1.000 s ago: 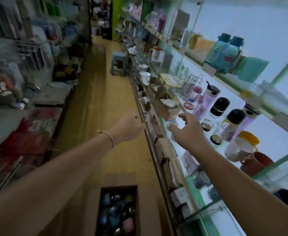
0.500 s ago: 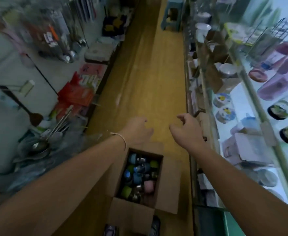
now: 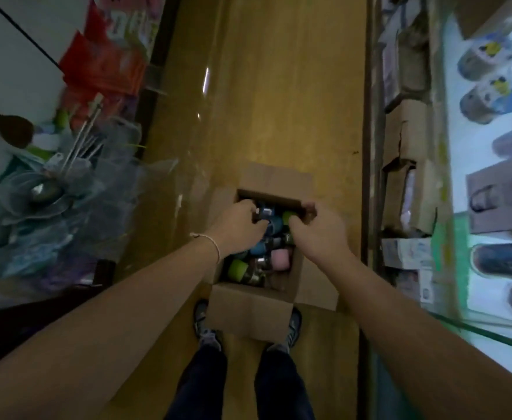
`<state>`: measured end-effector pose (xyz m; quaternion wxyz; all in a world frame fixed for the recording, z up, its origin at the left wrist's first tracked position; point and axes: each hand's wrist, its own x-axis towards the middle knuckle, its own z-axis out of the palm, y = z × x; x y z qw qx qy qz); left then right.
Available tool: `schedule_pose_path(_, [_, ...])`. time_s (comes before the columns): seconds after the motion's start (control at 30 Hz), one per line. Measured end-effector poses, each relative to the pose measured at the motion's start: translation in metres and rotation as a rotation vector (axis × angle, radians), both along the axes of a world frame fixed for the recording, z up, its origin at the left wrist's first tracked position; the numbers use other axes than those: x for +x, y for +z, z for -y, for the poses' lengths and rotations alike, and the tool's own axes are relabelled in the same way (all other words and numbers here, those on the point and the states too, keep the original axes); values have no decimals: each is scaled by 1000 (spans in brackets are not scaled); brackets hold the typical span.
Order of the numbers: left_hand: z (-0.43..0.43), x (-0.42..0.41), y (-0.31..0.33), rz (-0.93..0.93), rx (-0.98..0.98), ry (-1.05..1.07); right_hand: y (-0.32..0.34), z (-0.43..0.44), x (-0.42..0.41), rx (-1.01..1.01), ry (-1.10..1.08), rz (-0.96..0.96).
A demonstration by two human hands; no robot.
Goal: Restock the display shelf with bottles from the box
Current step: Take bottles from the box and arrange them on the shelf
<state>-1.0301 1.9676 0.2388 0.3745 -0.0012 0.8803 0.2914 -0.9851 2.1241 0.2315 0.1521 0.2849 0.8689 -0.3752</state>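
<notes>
Cardboard flaps stand open round the box (image 3: pixel 250 310) on the floor at the person's feet. Both hands were up by the shelf a second ago and are now down inside it, so a fresh pick has begun. The left hand (image 3: pixel 236 227) curls its fingers round a dark blue bottle (image 3: pixel 274 228) lying tilted among the others, with its cap toward the far left corner and its long axis running back to the near right. The right hand (image 3: pixel 320 228) curls over a green bottle (image 3: pixel 287 217) at the far rim, but I cannot tell whether it truly grips. The display shelf (image 3: pixel 448 183) stands to the right.
</notes>
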Motion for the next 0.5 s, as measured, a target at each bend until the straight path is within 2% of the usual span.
schedule_pose_path(0.3, [48, 39, -210, 306, -131, 20, -201, 35, 54, -94, 32, 278])
schedule_pose_path(0.5, [54, 50, -318, 315, -175, -47, -298, 44, 59, -121, 11, 332])
